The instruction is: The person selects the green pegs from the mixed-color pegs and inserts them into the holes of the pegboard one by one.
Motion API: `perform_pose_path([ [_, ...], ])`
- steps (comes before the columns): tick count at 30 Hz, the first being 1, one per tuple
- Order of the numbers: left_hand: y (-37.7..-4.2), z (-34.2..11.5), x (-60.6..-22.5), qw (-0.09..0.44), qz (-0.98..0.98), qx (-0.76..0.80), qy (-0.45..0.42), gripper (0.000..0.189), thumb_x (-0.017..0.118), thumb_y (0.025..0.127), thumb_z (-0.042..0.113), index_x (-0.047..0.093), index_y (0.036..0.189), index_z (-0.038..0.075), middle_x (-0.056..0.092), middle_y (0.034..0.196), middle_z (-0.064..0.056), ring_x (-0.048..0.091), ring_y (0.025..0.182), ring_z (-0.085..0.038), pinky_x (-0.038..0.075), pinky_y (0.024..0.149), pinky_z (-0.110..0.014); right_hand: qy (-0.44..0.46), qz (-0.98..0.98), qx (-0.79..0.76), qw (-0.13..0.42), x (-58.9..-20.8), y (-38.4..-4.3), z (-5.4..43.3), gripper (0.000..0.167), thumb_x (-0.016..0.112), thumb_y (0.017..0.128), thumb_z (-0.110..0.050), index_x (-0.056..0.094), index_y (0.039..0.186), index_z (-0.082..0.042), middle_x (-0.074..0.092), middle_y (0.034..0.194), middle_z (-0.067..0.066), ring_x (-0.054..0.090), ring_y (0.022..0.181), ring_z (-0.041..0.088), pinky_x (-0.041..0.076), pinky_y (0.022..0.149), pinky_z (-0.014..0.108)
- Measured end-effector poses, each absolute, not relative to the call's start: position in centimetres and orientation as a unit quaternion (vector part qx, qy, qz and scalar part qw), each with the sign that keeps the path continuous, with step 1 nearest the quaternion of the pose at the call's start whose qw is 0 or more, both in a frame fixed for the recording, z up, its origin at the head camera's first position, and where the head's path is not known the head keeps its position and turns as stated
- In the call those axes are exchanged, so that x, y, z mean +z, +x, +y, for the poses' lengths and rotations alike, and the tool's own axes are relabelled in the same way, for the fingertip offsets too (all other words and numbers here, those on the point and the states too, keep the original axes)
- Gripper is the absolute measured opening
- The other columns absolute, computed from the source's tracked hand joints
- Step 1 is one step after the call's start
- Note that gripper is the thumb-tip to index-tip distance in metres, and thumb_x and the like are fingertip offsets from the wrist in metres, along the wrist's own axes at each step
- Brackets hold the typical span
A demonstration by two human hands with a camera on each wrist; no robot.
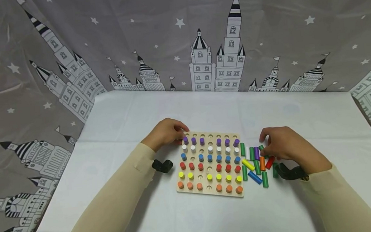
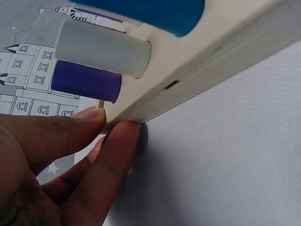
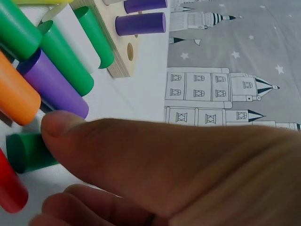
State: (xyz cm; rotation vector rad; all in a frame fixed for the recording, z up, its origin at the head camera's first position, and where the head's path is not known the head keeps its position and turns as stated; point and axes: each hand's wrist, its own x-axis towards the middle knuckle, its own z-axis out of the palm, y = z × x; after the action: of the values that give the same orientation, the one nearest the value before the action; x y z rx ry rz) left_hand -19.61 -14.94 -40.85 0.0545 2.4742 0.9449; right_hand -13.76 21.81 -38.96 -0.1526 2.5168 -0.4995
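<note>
A wooden pegboard (image 1: 214, 186) stands upright-pegged on the white cloth, with rows of purple, white, blue, red, yellow and orange pegs. Each row has a bare hole, and the back row of holes holds none. My left hand (image 1: 168, 132) pinches the board's back left corner (image 2: 197, 66), thumb above and a finger at its side, near a purple peg (image 2: 87, 81). Beside the board's right edge, my right hand (image 1: 281, 143) hovers over loose pegs. Its thumb (image 3: 70, 129) touches or overlaps one end of a green peg (image 3: 28, 153); the other fingers stand apart from it.
Several loose pegs lie right of the board, among them a blue peg (image 1: 255, 177), a yellow peg (image 1: 248, 164), an orange peg (image 1: 262, 163) and a red peg (image 1: 270, 162). A grey castle-print curtain (image 1: 166, 31) hangs behind the white-covered table (image 1: 124, 116).
</note>
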Motion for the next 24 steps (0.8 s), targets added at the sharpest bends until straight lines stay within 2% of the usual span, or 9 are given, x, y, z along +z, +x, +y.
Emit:
perform_pose_path([
  [9, -19.57, -14.92, -40.75, 0.242, 0.905, 0.349, 0.017, 0.024, 0.069, 0.099, 0.005, 0.077, 0.121, 0.012, 0.072, 0.102, -0.010, 0.069, 0.078, -0.015, 0.057, 0.068, -0.023, -0.058, 0.955, -0.160, 0.242, -39.13, -14.49, 21.90, 0.038, 0.085, 0.088, -0.023, 0.067, 0.117, -0.006, 0.070, 0.100, 0.014, 0.060, 0.088, 0.029, 0.055, 0.073, 0.037],
  [24, -19.59, -14.83, -40.63, 0.247, 0.902, 0.354, 0.010, 0.024, 0.069, 0.100, 0.006, 0.078, 0.121, 0.012, 0.073, 0.102, -0.010, 0.069, 0.079, -0.016, 0.057, 0.069, -0.025, -0.040, 0.962, -0.139, 0.233, -39.25, -14.59, 21.98, 0.037, 0.083, 0.089, -0.020, 0.068, 0.122, -0.009, 0.072, 0.111, 0.018, 0.062, 0.095, 0.033, 0.057, 0.077, 0.046],
])
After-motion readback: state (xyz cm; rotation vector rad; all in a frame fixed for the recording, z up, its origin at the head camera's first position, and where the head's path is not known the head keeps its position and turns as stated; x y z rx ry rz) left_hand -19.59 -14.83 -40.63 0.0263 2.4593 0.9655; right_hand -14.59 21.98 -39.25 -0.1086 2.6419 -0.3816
